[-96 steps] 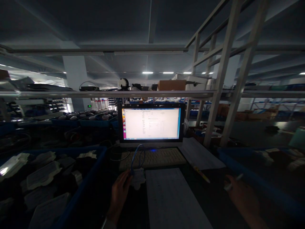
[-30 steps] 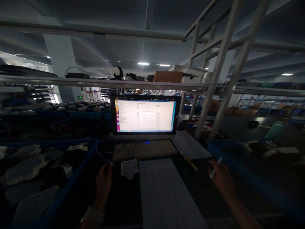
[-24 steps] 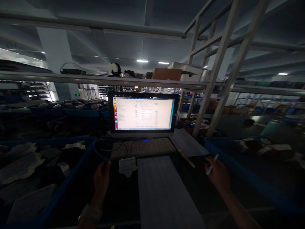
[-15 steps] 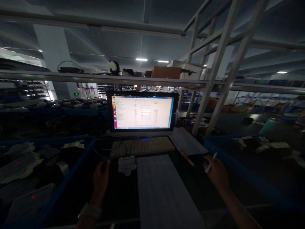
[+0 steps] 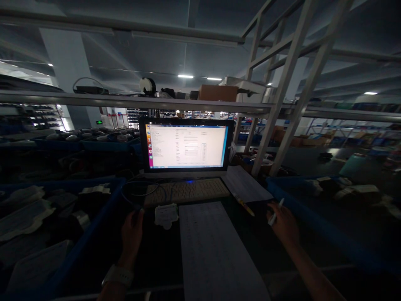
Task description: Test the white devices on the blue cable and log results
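It is dim at this workbench. My left hand (image 5: 132,234) is closed on the end of a blue cable (image 5: 134,195) that loops toward the keyboard (image 5: 188,190). Just right of that hand lies a small white device (image 5: 165,215) on the dark bench, untouched. My right hand (image 5: 280,223) is closed around a white pen (image 5: 273,214), resting on the bench right of a long printed sheet (image 5: 216,246). A lit monitor (image 5: 187,146) stands behind the keyboard.
Blue bins hold bagged parts at the left (image 5: 46,217) and right (image 5: 328,196). A second sheet (image 5: 246,188) and a yellow pencil (image 5: 244,206) lie right of the keyboard. A shelf (image 5: 156,101) with boxes runs overhead, with slanted white frame posts (image 5: 288,92).
My left hand let go of the white device, pulled the blue cable out of it and moved left. My right hand with the pen drew in toward the bench. The view shifted right.
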`<state>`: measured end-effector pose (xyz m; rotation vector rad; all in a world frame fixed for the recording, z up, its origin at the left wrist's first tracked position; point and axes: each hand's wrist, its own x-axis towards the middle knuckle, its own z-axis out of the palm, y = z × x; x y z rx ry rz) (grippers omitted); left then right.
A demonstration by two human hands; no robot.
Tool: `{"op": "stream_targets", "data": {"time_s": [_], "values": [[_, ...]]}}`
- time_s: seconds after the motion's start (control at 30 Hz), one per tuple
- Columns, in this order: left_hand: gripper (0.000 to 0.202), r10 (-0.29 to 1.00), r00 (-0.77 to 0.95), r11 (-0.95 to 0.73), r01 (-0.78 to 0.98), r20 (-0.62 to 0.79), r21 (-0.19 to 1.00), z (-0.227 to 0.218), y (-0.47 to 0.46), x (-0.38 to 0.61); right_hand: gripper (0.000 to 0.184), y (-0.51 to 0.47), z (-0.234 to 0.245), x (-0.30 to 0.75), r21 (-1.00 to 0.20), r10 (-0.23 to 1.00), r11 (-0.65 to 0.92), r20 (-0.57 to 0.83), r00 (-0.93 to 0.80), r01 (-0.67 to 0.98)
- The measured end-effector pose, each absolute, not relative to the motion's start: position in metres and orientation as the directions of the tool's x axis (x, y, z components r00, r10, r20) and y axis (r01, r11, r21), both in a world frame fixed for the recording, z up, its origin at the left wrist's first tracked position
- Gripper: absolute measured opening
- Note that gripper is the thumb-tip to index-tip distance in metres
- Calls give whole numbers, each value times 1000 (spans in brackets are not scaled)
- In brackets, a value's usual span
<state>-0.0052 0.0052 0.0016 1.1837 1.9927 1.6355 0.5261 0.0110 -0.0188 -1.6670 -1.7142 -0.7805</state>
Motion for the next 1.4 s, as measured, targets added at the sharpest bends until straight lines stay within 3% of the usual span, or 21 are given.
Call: {"op": "stream_targets", "data": {"time_s": [1.4], "values": [[49,743,-626,47,402,236,915,3,7,-5,24,14,-21,528,25,583,63,811,-57,998]]}}
